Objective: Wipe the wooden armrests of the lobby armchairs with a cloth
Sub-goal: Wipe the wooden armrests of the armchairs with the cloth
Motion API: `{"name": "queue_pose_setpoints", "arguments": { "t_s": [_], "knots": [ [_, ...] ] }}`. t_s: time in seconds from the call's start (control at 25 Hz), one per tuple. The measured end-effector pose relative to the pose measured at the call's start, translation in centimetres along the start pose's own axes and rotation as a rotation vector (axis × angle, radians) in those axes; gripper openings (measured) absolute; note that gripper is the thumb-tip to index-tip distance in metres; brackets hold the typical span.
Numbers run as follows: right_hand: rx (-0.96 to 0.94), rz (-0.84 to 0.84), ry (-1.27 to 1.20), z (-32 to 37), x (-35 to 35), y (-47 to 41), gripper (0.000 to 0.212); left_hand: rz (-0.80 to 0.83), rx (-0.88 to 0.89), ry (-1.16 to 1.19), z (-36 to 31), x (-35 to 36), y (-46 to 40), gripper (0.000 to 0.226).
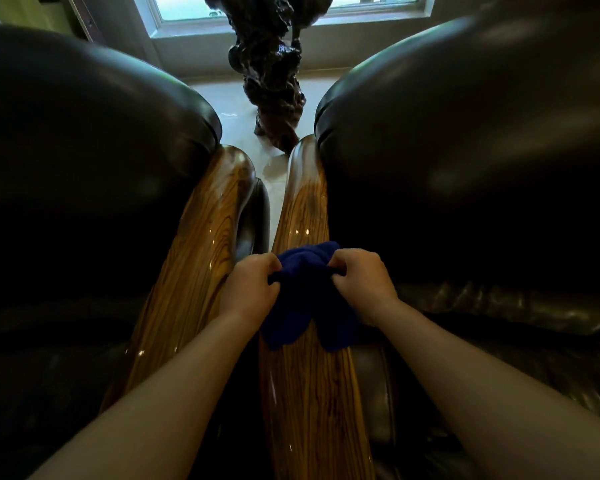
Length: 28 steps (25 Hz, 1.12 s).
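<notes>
A dark blue cloth lies bunched on the glossy wooden armrest of the right-hand armchair, about halfway along it. My left hand grips the cloth's left side and my right hand grips its right side, both with fingers curled into the fabric. The left-hand armchair's wooden armrest runs parallel just to the left, bare and shiny. Both armrests show striped brown grain.
Dark leather backs of the left armchair and the right armchair rise on either side. A dark gnarled wooden stand is on the pale floor beyond the armrests, below a window. A narrow gap separates the two armrests.
</notes>
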State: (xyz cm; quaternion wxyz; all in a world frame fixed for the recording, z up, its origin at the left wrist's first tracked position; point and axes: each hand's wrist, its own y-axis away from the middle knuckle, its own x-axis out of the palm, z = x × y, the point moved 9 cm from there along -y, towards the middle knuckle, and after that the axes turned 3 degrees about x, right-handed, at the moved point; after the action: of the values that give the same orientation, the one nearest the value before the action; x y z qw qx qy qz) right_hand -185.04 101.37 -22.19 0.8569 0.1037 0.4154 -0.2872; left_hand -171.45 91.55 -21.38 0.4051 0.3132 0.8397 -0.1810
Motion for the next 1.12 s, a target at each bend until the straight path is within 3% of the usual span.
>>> {"name": "queue_pose_setpoints", "arguments": {
  "t_s": [0.16, 0.28, 0.48, 0.76, 1.12],
  "knots": [
    [-0.010, 0.094, -0.039, 2.2, -5.6, -0.4, 0.015, 0.075, 0.035, 0.004, -3.5, -4.7, -0.4, 0.020],
    [-0.032, 0.089, -0.029, 5.8, -11.6, -0.6, 0.022, 0.043, 0.068, 0.014, -8.1, -9.9, -0.7, 0.022],
    [-0.100, -0.018, 0.022, 14.1, -25.6, 2.6, 0.016, -0.011, 0.162, -0.007, -18.5, -20.1, 1.5, 0.018],
    [-0.081, -0.163, 0.054, 22.2, -43.7, 15.4, 0.012, -0.045, 0.389, 0.062, -34.5, -31.0, 10.1, 0.019],
    [0.096, -0.313, 0.096, 19.5, -55.6, 36.6, 0.014, 0.134, 0.650, 0.097, -49.9, -28.0, 24.1, 0.028]
  ]
}}
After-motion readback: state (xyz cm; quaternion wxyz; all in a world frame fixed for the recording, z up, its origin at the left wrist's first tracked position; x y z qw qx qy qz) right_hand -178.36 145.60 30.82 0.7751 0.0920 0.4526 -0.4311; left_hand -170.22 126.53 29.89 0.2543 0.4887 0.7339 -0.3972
